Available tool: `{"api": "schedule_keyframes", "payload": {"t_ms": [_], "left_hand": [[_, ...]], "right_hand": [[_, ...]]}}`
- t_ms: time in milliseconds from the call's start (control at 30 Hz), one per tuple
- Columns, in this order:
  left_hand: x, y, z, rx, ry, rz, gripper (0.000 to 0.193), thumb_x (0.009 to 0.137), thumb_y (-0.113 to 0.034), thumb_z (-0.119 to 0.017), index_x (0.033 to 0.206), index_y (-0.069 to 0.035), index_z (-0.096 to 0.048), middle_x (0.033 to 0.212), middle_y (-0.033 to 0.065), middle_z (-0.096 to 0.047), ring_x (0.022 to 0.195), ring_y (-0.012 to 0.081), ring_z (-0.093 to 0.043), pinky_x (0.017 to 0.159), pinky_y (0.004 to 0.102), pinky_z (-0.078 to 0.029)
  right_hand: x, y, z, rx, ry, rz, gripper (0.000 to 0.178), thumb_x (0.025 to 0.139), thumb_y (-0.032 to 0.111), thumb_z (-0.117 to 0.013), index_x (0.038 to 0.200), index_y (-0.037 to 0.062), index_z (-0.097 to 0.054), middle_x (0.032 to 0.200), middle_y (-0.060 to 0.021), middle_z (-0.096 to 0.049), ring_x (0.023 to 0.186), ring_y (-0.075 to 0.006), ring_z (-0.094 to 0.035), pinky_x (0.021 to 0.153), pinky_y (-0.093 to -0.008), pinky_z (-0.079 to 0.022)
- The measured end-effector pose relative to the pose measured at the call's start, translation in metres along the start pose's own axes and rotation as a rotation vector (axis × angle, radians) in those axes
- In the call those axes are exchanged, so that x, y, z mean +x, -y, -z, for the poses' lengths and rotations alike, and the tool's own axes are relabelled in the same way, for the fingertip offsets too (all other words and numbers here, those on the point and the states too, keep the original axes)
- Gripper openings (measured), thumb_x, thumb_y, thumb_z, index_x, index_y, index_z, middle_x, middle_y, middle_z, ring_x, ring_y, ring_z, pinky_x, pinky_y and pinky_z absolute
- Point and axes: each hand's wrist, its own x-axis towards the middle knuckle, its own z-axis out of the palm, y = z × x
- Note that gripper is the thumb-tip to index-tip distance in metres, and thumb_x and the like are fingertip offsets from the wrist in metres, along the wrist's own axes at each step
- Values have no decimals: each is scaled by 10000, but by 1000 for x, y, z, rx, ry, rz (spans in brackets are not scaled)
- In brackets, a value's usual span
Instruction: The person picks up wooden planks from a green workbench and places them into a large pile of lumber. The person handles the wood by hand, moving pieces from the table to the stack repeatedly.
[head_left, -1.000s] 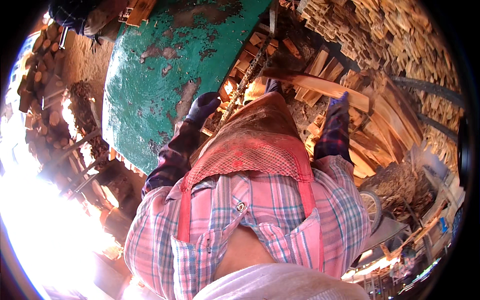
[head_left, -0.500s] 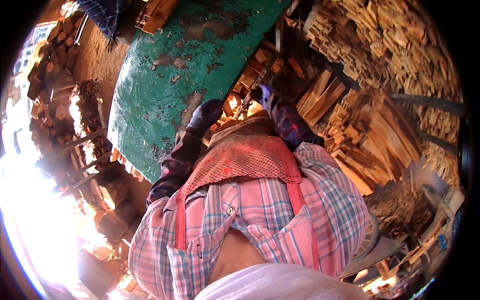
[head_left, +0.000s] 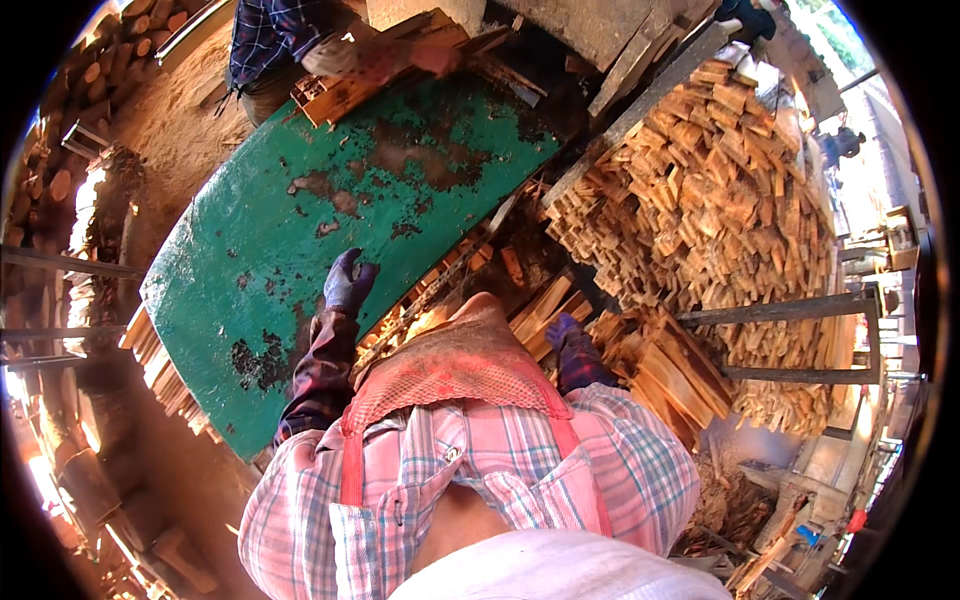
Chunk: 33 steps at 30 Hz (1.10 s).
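My left hand (head_left: 350,283), in a dark purple glove, is over the near edge of the green tabletop (head_left: 260,230) with its paint worn off in patches. Its thumb and fingers are curved and apart, with nothing between them. Down at the right, my right hand (head_left: 568,336), gloved the same way, is beside a stack of split wood slats (head_left: 545,312). Its fingers look spread, and no held piece shows; whether they touch the slats I cannot tell. A red mesh apron (head_left: 455,365) hangs between my arms.
Across the table, another person's hand (head_left: 435,58) is over wooden boards (head_left: 345,97). A tall pile of short wood pieces (head_left: 710,190) rises at the right behind a rail (head_left: 780,309). More slats (head_left: 665,375) lean near my right arm. Logs (head_left: 95,70) are stacked far left.
The view has swung, showing more of the pile and the other person's arm. My left hand has lifted apart over the tabletop; my right hand has drawn back from the gap toward the slats.
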Motion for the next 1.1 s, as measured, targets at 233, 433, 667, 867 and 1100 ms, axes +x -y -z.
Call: {"api": "schedule_keyframes", "payload": {"t_ms": [233, 433, 667, 867, 1100], "left_hand": [[5, 21, -18, 488, 100, -231, 336, 773, -340, -530, 991, -91, -591, 1047, 169, -545, 1028, 335, -503, 873, 420, -421], [3, 25, -11, 596, 124, -295, 380, 712, -340, -606, 1006, -99, -598, 1056, 150, -540, 1015, 330, -504, 861, 409, -431], [-4, 28, -14, 617, 44, -410, 431, 706, -346, -612, 1061, -104, -570, 1119, 159, -522, 1072, 347, -479, 901, 422, -411], [-2, 19, -2, 558, 214, -305, 468, 715, -369, -601, 1101, -109, -559, 1177, 163, -507, 1120, 344, -465, 927, 415, -407], [2, 9, 0, 529, 242, -260, 392, 729, -355, -584, 1042, -120, -602, 1134, 130, -538, 1075, 311, -501, 878, 408, -434]], "right_hand": [[-13, -24, -76, -206, 441, 44, 481, 871, 377, -516, 1210, 41, -458, 1183, -214, -520, 1057, -350, -526, 884, -482, -438], [-24, -21, -89, -196, 295, 32, 464, 859, 380, -531, 1194, 64, -472, 1107, -186, -562, 986, -336, -558, 835, -482, -465], [-19, -31, -72, -356, 187, 60, 360, 881, 367, -469, 1129, 113, -524, 974, -113, -623, 846, -286, -611, 711, -431, -495], [-36, -31, -98, -303, 289, 62, 511, 860, 399, -529, 1260, 103, -413, 1152, -202, -524, 1046, -365, -514, 868, -475, -448], [-48, -23, -109, -270, 302, 118, 561, 841, 387, -569, 1282, 85, -398, 1180, -196, -516, 1060, -373, -516, 895, -501, -433]]}}
